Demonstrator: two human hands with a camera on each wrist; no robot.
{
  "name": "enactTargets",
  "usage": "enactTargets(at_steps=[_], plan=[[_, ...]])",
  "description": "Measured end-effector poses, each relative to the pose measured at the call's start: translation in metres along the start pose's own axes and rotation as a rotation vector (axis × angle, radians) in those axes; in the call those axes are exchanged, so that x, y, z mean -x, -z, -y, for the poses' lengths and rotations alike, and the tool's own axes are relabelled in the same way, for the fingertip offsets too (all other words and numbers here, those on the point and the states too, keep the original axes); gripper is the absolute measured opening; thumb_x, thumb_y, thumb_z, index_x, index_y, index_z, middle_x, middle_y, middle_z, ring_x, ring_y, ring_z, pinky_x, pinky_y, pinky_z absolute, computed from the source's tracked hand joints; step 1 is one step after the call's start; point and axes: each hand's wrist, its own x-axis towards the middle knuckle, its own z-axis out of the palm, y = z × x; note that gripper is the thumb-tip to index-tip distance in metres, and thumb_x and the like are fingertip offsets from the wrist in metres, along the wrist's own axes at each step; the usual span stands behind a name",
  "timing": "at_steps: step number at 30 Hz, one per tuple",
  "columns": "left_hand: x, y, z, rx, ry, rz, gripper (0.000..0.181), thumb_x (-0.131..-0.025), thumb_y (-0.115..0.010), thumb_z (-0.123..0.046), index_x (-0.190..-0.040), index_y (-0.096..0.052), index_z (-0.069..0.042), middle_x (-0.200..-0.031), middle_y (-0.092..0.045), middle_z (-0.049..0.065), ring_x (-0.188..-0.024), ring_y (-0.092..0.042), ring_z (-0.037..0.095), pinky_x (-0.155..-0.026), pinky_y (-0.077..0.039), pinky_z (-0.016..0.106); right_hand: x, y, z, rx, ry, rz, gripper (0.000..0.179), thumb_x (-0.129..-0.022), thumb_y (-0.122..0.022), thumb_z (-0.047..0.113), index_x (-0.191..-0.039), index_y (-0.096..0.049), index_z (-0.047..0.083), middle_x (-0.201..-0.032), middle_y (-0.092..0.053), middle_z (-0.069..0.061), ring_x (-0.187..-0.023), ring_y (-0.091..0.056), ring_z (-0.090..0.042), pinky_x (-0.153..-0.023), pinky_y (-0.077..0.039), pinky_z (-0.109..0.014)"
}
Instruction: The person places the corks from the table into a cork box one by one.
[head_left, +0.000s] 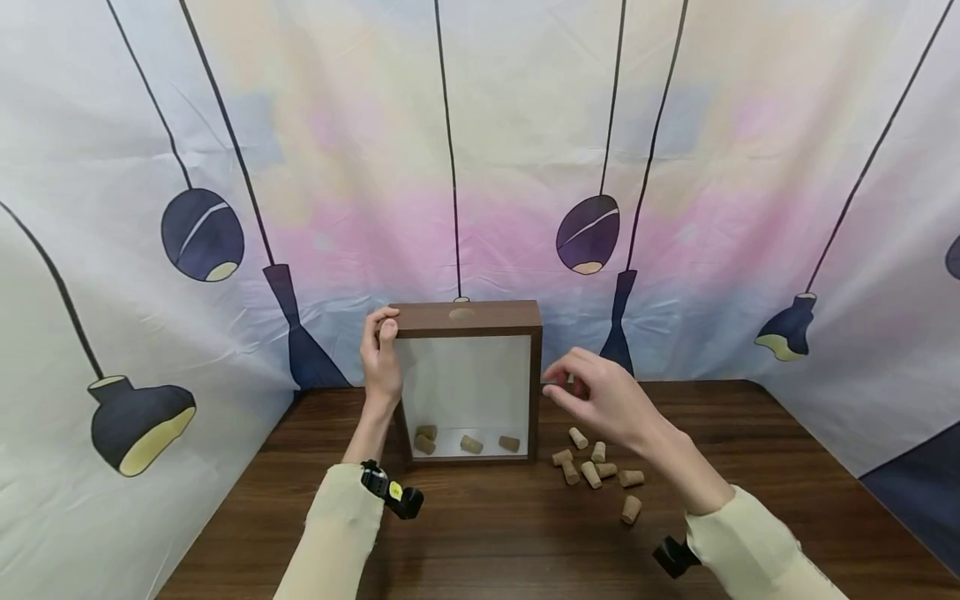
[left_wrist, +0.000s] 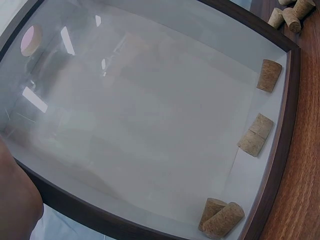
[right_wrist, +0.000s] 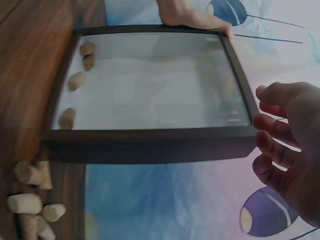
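Note:
A brown wooden shadow box [head_left: 487, 317] with a clear front stands upright on the table. My left hand [head_left: 381, 367] grips its upper left corner, the thumb at the front edge. An oval hole [left_wrist: 31, 41] shows in its top side in the left wrist view. Several corks lie inside along the bottom, among them a cork [head_left: 471, 444] near the middle and a cork [left_wrist: 270, 75] toward the right end. Just right of the frame, my right hand [head_left: 603, 400] hovers with loosely bent fingers [right_wrist: 275, 130] and nothing between them.
Several loose corks, including a cork [head_left: 591, 475] and a nearer cork [head_left: 631, 509], lie on the dark wooden table [head_left: 487, 533] right of the box. Behind hangs a pastel curtain [head_left: 360, 125] printed with lamps.

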Motion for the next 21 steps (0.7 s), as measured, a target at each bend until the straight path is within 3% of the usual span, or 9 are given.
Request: enactTargets(at_steps=[6,14,21], plan=[[0.0,-0.001,0.001,0.003,-0.009,-0.003,0.035,-0.102,-0.043,-0.015,-0.125,-0.052,0.011,-0.115,-0.051,-0.004,-0.096,-0.043,0.011,-0.092,-0.032,0.032,0.027,-0.003,-0.01,0.002,-0.022,0.009,0.009,-0.088,-0.075,0.014,-0.093,-0.069,0.019,-0.085,-0.059,0.013,-0.068,-0.051,0.002,-0.06,-0.045,-0.018],[0.0,-0.002,0.0,-0.004,-0.025,-0.008,0.035,-0.101,-0.043,-0.013,-0.124,-0.052,0.012,-0.109,-0.05,-0.008,-0.089,-0.04,0.012,-0.086,-0.031,0.03,0.061,-0.008,-0.022,-0.006,-0.045,0.09,0.013,-0.087,-0.076,0.013,-0.094,-0.068,0.02,-0.086,-0.058,0.016,-0.07,-0.05,0.006,-0.06,-0.047,-0.018],[0.0,-0.002,-0.001,0.007,-0.012,-0.015,0.033,-0.102,-0.044,-0.014,-0.124,-0.054,0.009,-0.126,-0.051,0.009,-0.103,-0.046,0.007,-0.093,-0.033,0.03,0.09,-0.011,-0.033,-0.056,-0.146,0.197,0.012,-0.09,-0.073,0.016,-0.096,-0.068,0.024,-0.085,-0.057,0.018,-0.07,-0.05,0.006,-0.06,-0.048,-0.022]])
